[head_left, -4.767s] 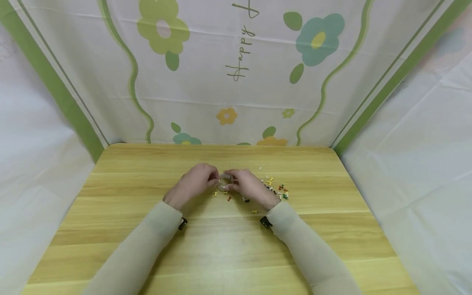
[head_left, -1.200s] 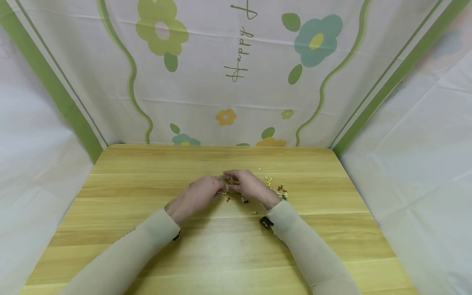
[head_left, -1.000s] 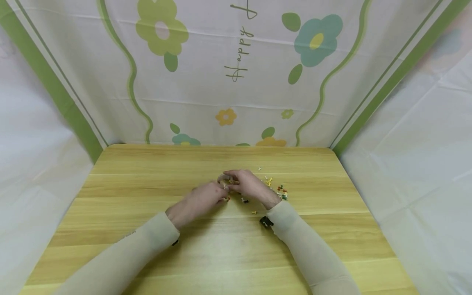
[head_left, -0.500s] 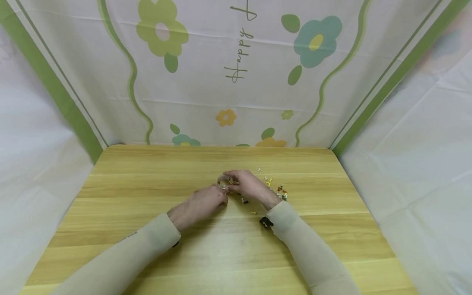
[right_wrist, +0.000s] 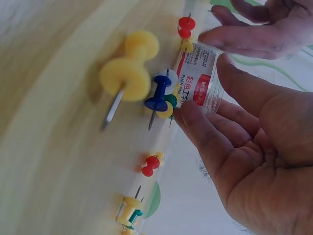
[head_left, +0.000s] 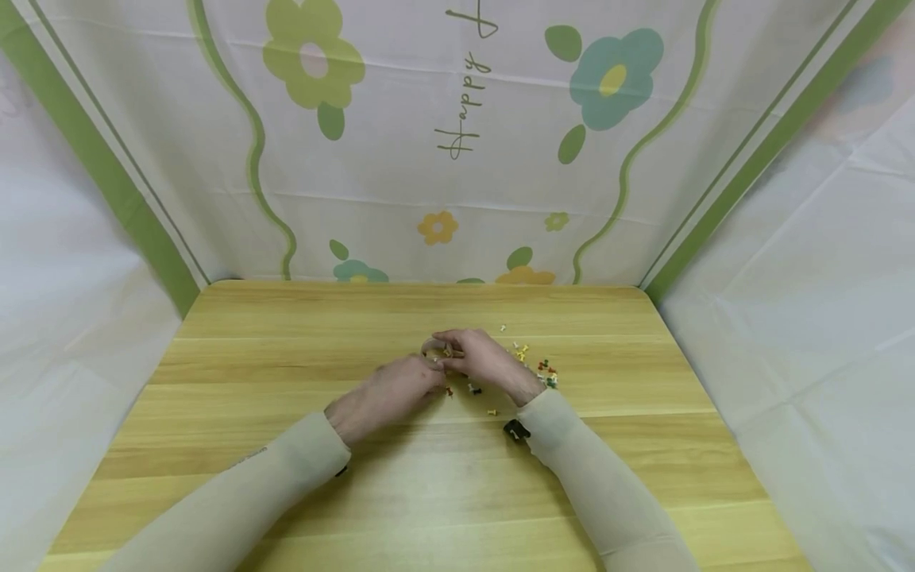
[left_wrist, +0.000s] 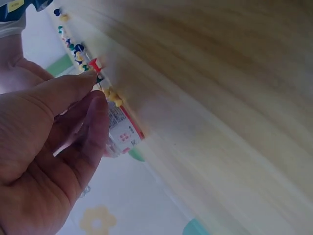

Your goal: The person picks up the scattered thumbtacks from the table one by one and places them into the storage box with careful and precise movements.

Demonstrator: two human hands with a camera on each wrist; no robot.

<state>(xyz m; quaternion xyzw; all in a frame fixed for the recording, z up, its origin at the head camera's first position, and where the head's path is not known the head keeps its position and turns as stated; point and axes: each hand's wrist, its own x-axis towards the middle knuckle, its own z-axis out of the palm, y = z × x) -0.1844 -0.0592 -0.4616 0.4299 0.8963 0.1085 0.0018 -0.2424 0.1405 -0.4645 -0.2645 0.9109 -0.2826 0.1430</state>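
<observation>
My right hand [head_left: 484, 361] grips a small clear plastic tub labelled push pins [right_wrist: 199, 78], its thumb and fingers round the sides. A few pins show inside the tub in the head view. My left hand [head_left: 389, 393] is low at the tub's near left side, thumb and forefinger close together. Right by those fingertips lies a red push pin [left_wrist: 94, 64], and the right wrist view shows a small gap between them. A yellow push pin [left_wrist: 113, 97] lies by the tub, close past the left fingertips.
Push pins of several colours [head_left: 549, 375] lie scattered on the wooden table [head_left: 443, 492] right of and behind my right hand. A blue push pin [right_wrist: 159, 93] and a large-looking yellow push pin [right_wrist: 124, 78] lie nearer. A flower-printed cloth [head_left: 386, 167] hangs behind the table.
My left hand has moved from the tub's left rim round to its near side. The red push pin has shifted slightly right. My right hand keeps holding the tub in place.
</observation>
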